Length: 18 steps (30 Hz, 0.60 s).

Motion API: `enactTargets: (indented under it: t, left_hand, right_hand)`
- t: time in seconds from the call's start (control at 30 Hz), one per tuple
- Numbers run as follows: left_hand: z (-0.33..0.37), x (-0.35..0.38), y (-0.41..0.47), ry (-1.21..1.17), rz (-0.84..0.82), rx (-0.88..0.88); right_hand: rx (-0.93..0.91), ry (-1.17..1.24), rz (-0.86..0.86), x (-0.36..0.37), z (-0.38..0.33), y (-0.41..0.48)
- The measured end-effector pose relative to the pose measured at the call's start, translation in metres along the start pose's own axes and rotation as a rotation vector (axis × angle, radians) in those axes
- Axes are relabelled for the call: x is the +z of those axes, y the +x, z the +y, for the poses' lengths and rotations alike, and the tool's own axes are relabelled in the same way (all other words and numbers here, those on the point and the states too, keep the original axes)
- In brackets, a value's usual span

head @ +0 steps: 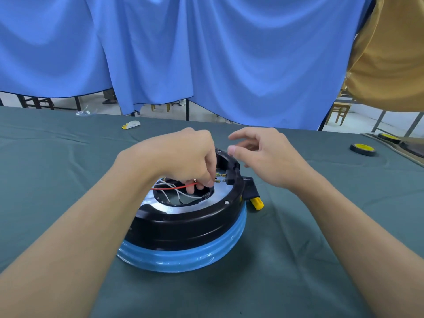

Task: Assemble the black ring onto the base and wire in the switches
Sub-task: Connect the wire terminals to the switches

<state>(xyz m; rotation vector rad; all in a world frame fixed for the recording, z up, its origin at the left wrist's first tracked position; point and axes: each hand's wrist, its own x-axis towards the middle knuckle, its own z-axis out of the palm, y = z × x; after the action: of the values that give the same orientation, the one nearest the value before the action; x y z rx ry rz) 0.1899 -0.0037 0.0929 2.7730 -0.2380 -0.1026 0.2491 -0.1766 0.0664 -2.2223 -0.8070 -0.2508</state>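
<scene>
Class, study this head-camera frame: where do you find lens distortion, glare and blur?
Head view: the wide-angle lens bows the far edge of the table and swells the forearms; glare streaks the black ring and blue film-wrapped base; the right hand looks slightly blurred, the left hand pinching the red wire is sharp.

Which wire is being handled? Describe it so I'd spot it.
Find the round blue base on the green tablecloth, topped by a black ring. In the ring's central opening, the left hand pinches one wire's end: the only red wire among white wires.
</scene>
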Motion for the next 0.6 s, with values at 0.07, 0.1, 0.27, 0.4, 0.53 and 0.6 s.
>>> enactTargets:
  t: [0.07,0.1,0.27,0.4,0.53,0.6]
  left_hand:
    - [0.001,0.004,0.002,0.010,-0.012,-0.015]
    - [0.002,0.006,0.003,0.014,-0.013,-0.020]
    - [0.003,0.011,0.006,0.073,0.030,-0.014]
    - [0.002,0.011,0.008,0.060,0.059,-0.006]
    - [0.003,0.011,0.008,0.034,0.066,0.007]
    - [0.004,0.011,0.008,0.036,0.073,0.022]
  right_hand:
    - [0.003,-0.029,0.025,0.003,0.002,0.000]
    - [0.007,-0.045,0.028,0.005,0.002,0.001]
    - [0.039,-0.059,0.026,0.016,0.007,0.000]
    - [0.043,-0.066,-0.002,0.024,0.010,0.000]
    - [0.060,-0.026,-0.007,0.028,0.012,0.000]
    - [0.066,-0.009,-0.014,0.028,0.012,0.000]
